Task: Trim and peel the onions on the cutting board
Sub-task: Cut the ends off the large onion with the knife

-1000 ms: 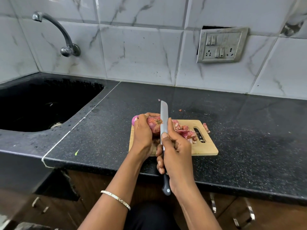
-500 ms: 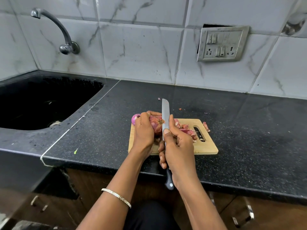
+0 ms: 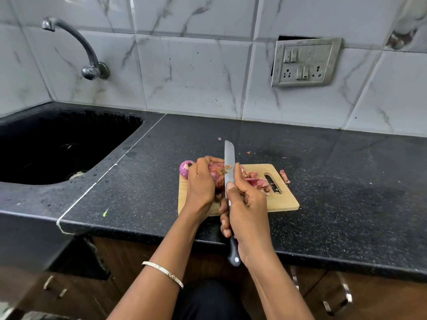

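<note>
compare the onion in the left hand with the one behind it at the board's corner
The held onion is gripped by the left hand with the knife at its root end; the corner onion lies untouched. The held one wears dry, dull skin; the corner one looks smooth and glossy. Both are red onions on the board.

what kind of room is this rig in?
Most likely a home kitchen. A black sink set into a dark speckled countertop with a wall tap above it, marble-look wall tiles, and a wooden cutting board where a knife is at an onion.
</note>
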{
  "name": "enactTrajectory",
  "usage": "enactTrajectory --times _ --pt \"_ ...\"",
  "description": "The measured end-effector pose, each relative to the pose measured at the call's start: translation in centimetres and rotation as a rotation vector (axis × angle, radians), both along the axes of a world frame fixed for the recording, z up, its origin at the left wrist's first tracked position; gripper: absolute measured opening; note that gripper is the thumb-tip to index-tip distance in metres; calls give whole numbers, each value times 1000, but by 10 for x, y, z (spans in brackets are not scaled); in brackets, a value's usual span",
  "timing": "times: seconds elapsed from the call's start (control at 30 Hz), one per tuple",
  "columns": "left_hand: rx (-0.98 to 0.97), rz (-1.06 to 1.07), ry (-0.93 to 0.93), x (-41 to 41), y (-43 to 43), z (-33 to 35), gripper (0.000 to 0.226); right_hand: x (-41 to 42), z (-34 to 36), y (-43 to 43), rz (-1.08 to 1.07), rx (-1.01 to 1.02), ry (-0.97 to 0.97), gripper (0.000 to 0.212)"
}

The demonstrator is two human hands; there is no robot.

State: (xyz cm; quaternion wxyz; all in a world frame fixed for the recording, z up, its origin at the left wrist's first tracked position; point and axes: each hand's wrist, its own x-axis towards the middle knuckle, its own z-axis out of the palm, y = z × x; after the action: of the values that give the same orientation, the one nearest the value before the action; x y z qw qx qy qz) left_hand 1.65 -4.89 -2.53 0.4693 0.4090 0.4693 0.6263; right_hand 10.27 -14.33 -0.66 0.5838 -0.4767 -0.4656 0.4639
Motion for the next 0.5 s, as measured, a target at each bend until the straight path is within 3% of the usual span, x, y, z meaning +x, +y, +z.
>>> enactTrajectory --times 0.27,0.5 --pt "-48 -7 26 -2 7 -4 51 -2 -6 -13 -19 18 17 46" --pt "26 -20 123 -1 -1 4 46 -2 3 4 -31 -4 -8 46"
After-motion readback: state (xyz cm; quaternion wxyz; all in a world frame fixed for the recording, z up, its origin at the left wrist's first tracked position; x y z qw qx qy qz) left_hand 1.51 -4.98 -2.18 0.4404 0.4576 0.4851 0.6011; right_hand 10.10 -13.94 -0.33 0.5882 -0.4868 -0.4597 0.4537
